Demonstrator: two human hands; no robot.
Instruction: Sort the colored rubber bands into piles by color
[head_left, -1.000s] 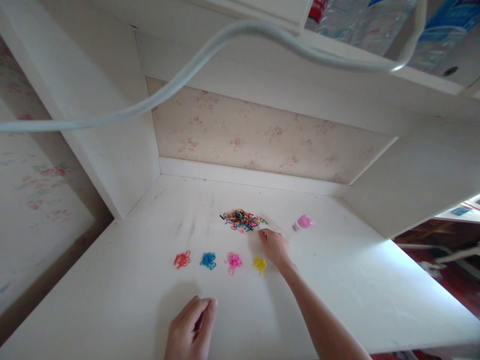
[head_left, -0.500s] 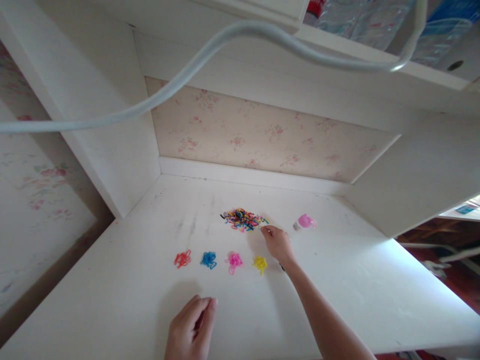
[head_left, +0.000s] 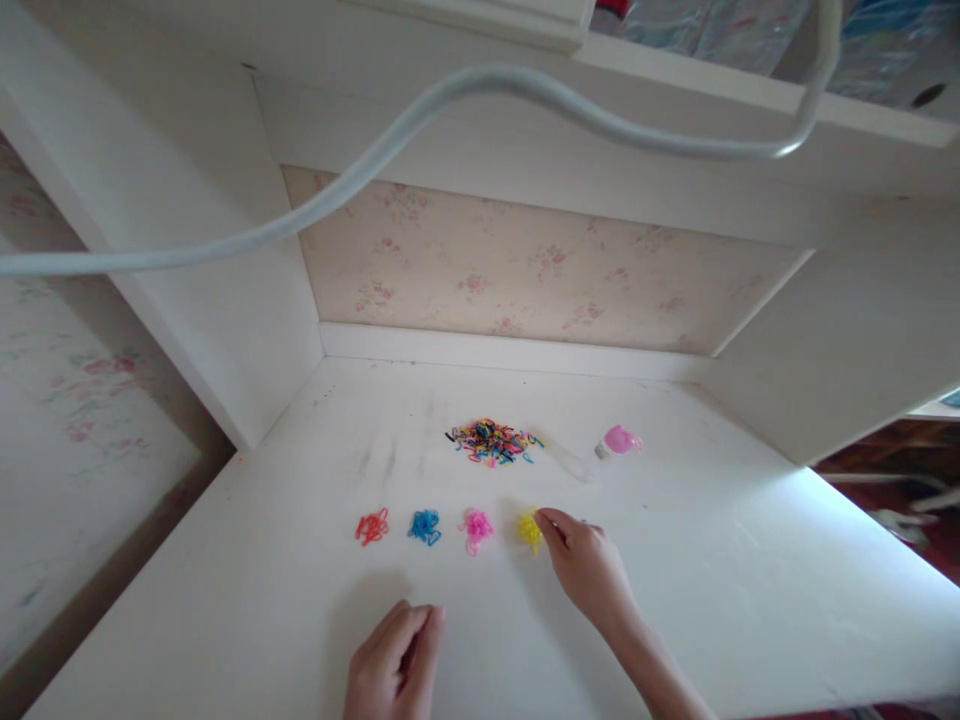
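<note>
A mixed heap of small coloured rubber bands (head_left: 493,442) lies in the middle of the white desk (head_left: 712,570). In front of it sit little sorted piles in a row: red (head_left: 371,526), blue (head_left: 424,526), pink (head_left: 477,528) and yellow (head_left: 529,530). My right hand (head_left: 585,570) is at the yellow pile, fingertips pinched together and touching it; whether a band is between them is too small to tell. My left hand (head_left: 396,668) rests near the front edge, fingers loosely curled, holding nothing visible.
A clear plastic bag (head_left: 571,463) with a pink cap (head_left: 621,439) lies right of the heap. White side panels and a floral back wall enclose the desk. A pale cable (head_left: 420,115) hangs across the top. Bottles stand on the shelf above.
My right hand has drawn back from the mixed heap's right edge to the yellow pile. The left hand has stayed put. The camera has tilted slightly.
</note>
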